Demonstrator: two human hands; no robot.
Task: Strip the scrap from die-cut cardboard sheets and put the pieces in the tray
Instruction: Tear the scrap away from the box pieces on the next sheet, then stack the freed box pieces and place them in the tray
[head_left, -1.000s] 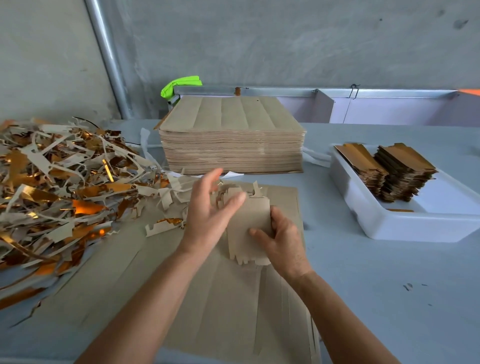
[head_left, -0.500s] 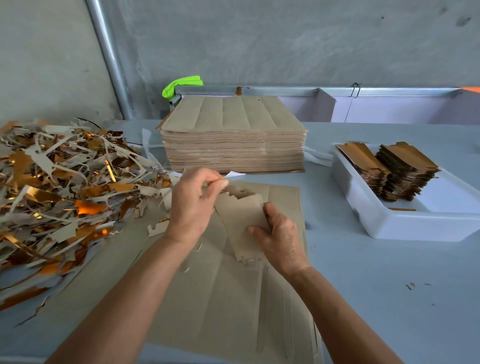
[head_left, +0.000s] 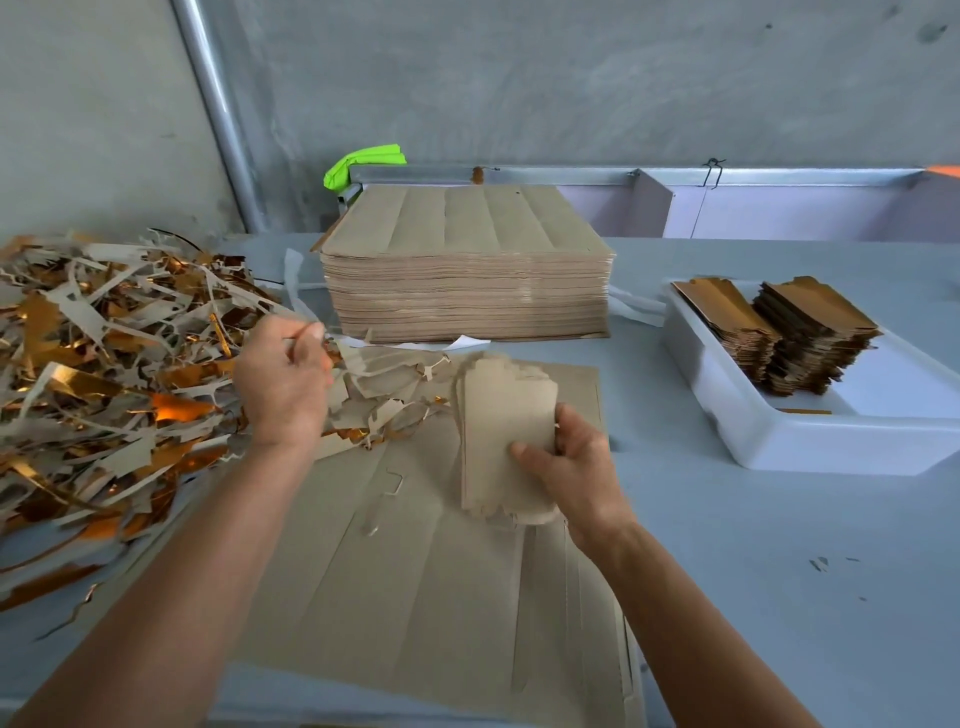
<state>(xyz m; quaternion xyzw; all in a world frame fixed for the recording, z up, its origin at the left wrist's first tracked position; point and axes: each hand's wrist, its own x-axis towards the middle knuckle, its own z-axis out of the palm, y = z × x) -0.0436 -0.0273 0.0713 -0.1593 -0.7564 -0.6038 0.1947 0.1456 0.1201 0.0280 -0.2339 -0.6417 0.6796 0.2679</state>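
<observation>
Stripping step: our left hand (head_left: 283, 387) pinches scrap (head_left: 384, 379) beside the fingers; right hand (head_left: 563, 460) grips stripped pieces (head_left: 504, 441). Next, probably: tray (head_left: 779, 441).

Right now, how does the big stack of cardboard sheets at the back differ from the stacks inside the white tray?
The big stack of sheets is wide, pale brown on top, and sits straight on the table. The stacks in the tray are narrow and gold-faced on top, with jagged edges, and they lie inside the white tray. The big stack has even, flush sides; the tray stacks look rougher. Neither hand touches either of them.
</observation>
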